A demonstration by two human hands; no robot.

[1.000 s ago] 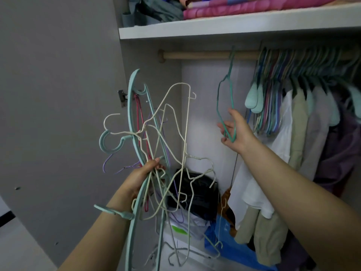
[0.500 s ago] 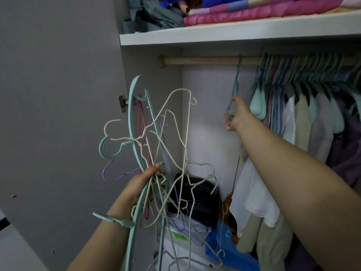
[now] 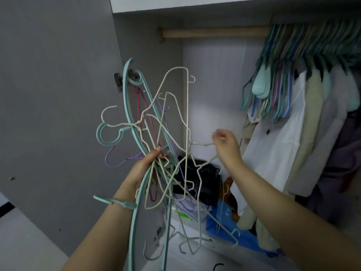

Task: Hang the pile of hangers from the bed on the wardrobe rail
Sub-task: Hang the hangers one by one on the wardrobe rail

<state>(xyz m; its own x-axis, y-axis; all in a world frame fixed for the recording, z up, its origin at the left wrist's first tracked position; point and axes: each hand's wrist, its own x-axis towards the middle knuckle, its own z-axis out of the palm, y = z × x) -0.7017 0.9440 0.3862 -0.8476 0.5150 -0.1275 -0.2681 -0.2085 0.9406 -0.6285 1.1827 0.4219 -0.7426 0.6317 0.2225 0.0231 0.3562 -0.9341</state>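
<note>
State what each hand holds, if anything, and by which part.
The left hand grips a tangled bundle of cream wire and teal plastic hangers where their frames cross, near the middle. The right hand is blurred at a cream hanger's hook; a hold cannot be told.

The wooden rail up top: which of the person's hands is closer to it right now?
Right. The right hand is below the wooden rail, beside the bundle of hangers; the left hand grips that bundle lower down.

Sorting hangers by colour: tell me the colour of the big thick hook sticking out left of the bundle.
Light teal hook, clearest in the head view.
</note>
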